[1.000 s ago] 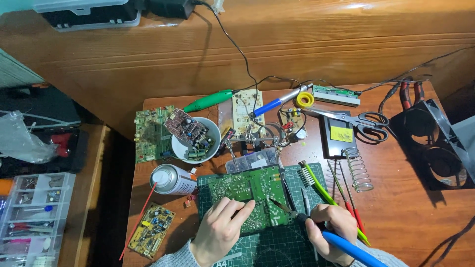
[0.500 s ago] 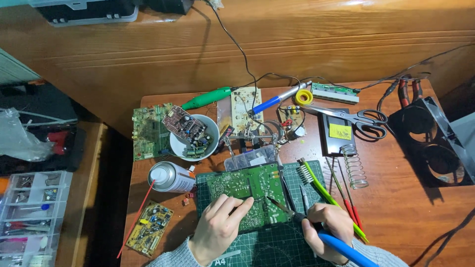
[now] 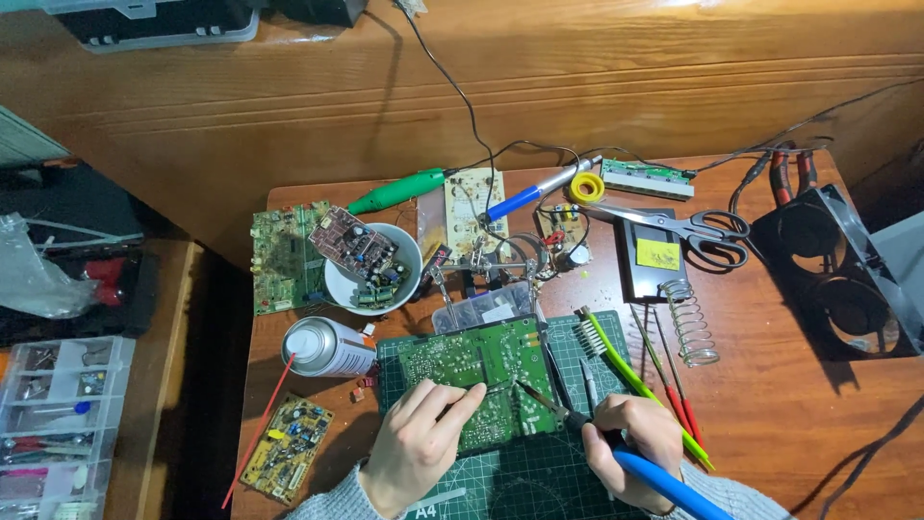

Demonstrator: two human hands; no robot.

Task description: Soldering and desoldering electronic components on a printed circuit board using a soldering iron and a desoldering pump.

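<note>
1. A white bowl point(image 3: 339, 279) at the table's left holds a brown circuit board point(image 3: 348, 238) and small parts.
2. A green circuit board point(image 3: 275, 256) lies just left of the bowl.
3. A spray can point(image 3: 325, 347) lies on its side below the bowl, with a thin red straw point(image 3: 258, 431) slanting down from it.
4. A small yellow circuit board point(image 3: 287, 447) rests near the table's front left corner.
5. Scissors point(image 3: 685, 229) lie beside a roll of yellow tape point(image 3: 586, 187).
6. A coiled metal spring stand point(image 3: 689, 323) sits right of the green cutting mat point(image 3: 539, 477).
7. A black twin fan unit point(image 3: 835, 274) occupies the right edge.
8. A clear parts organiser point(image 3: 60, 409) stands at far left.
</note>
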